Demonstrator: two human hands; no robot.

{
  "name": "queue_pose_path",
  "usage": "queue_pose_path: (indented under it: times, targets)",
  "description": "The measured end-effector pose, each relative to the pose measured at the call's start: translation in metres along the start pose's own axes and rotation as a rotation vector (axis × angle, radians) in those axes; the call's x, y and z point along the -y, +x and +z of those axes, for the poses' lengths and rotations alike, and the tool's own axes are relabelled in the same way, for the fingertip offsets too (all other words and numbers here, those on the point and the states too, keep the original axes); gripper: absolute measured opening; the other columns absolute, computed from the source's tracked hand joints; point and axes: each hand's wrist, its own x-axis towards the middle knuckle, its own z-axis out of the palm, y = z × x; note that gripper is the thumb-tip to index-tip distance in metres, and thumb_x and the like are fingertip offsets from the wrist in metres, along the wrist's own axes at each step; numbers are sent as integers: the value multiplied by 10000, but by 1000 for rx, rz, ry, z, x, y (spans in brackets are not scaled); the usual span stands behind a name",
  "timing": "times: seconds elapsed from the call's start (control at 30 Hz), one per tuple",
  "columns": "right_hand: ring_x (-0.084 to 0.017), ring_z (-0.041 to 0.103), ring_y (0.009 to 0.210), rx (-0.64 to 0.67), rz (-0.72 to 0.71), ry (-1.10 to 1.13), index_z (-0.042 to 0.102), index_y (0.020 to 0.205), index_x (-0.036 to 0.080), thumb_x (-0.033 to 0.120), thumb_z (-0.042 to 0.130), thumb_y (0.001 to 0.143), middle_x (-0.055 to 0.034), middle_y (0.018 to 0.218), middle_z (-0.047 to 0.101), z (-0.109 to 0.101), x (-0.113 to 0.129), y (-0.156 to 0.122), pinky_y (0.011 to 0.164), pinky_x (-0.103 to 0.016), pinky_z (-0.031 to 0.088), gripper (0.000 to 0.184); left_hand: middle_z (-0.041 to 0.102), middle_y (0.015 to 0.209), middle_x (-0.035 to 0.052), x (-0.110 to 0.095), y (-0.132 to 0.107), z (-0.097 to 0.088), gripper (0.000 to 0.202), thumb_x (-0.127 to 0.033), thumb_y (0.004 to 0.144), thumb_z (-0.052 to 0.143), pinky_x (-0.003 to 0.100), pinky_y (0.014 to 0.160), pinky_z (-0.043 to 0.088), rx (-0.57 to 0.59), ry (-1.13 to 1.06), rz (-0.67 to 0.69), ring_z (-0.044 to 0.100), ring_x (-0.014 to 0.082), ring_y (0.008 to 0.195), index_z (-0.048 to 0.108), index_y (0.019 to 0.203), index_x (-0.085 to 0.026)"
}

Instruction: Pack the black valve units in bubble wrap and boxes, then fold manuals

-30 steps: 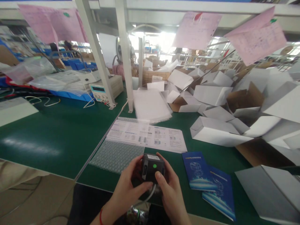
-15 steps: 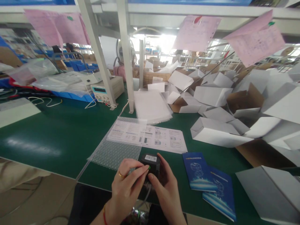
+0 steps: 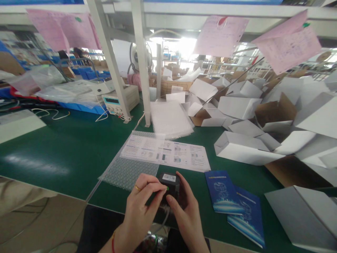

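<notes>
The black unit (image 3: 174, 189) is sitting in my right hand (image 3: 188, 211), above the near edge of the green bench (image 3: 216, 232), white label (image 3: 169, 177) facing up. Right hand is clamping its right side, thumb pressing the near face. Left hand (image 3: 143, 203) is holding thumb and forefinger tips together at the edge of a green dot (image 3: 167, 188); whether they are nipping it, I cannot tell. Grey cable (image 3: 166, 215) is hanging below. Handling, by judgement: I am expecting a rigid, modestly heavy case, smooth walls perhaps slipping, cable exit being the weak spot; I am favouring a grip across the side walls, clear of label and cable. Farther out, bubble wrap (image 3: 118, 175) is overlapping printed sheets (image 3: 184, 156); two blue booklets (image 3: 222, 191) are lying to the right.
</notes>
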Motion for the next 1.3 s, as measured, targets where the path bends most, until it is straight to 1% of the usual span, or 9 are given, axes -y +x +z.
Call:
queue_pose_path:
  times: [0.1, 0.2, 0.37, 0.53, 0.67, 0.9, 1.13, 1.2, 1.3]
  targets:
    - [-286, 739, 1136, -1, -6, 13, 661, 1318, 242, 254, 837, 726, -63, 1233, 768, 0, 1, 0, 971, -389, 622, 618, 618, 908, 20, -1, 1, -2, 186, -50, 952, 580, 224, 770, 556, 48, 9, -29, 635, 140, 825, 662, 900, -208]
    - [-269, 738, 1138, 16, -15, 12, 661, 1317, 251, 217, 825, 715, -49, 1242, 764, 0, 1, 0, 976, -367, 617, 625, 611, 914, 15, 0, 2, -4, 169, -52, 949, 599, 211, 771, 549, 36, 21, -47, 632, 131, 822, 652, 899, -204]
    - [-270, 732, 1147, 23, -26, 3, 648, 1327, 246, 212, 814, 719, -60, 1256, 756, -2, -1, 0, 1000, -376, 603, 631, 628, 952, 18, 1, 0, -2, 225, 0, 953, 609, 209, 804, 543, -3, 7, 57, 634, 122, 857, 695, 1027, -194]
    - [-268, 721, 1170, 16, -20, -34, 631, 1346, 244, 242, 803, 733, -61, 1283, 744, -2, -3, 0, 1018, -376, 591, 637, 635, 948, 27, -2, -2, 2, 267, 53, 940, 598, 242, 817, 538, -54, -2, 124, 624, 136, 882, 705, 1035, -173]
    - [-284, 705, 1199, 2, -22, -50, 633, 1353, 236, 258, 819, 726, -71, 1304, 732, -2, -2, -1, 1049, -403, 573, 654, 638, 938, 24, -3, -1, 1, 239, 30, 950, 600, 236, 820, 535, -36, 6, 104, 626, 131, 870, 708, 1009, -176]
    - [-277, 716, 1176, 26, -19, -25, 617, 1365, 236, 233, 801, 736, -71, 1294, 735, -2, -1, -2, 1039, -407, 580, 655, 637, 893, -5, -1, 5, -3, 200, -14, 936, 621, 192, 794, 528, 32, -3, 6, 633, 114, 824, 680, 913, -204]
    - [-293, 722, 1165, 23, -5, -27, 608, 1361, 214, 284, 830, 733, -96, 1279, 741, -1, 1, -1, 1013, -412, 597, 670, 610, 877, 0, -5, 19, -10, 209, -36, 925, 582, 194, 755, 545, 146, 37, -26, 635, 124, 804, 647, 823, -207]
    - [-293, 722, 1165, 38, -19, -26, 608, 1364, 211, 252, 816, 729, -98, 1273, 743, -2, 2, -1, 1019, -415, 593, 670, 613, 877, 3, -5, 20, -12, 198, -42, 923, 589, 202, 746, 554, 138, 50, -19, 639, 128, 798, 650, 831, -206]
    - [-288, 718, 1172, 47, -21, -15, 614, 1365, 214, 211, 801, 714, -91, 1281, 740, -2, 2, -1, 1034, -417, 583, 677, 629, 890, 2, -4, 17, -12, 193, -34, 928, 608, 207, 736, 564, 89, 59, 33, 651, 124, 785, 679, 896, -210]
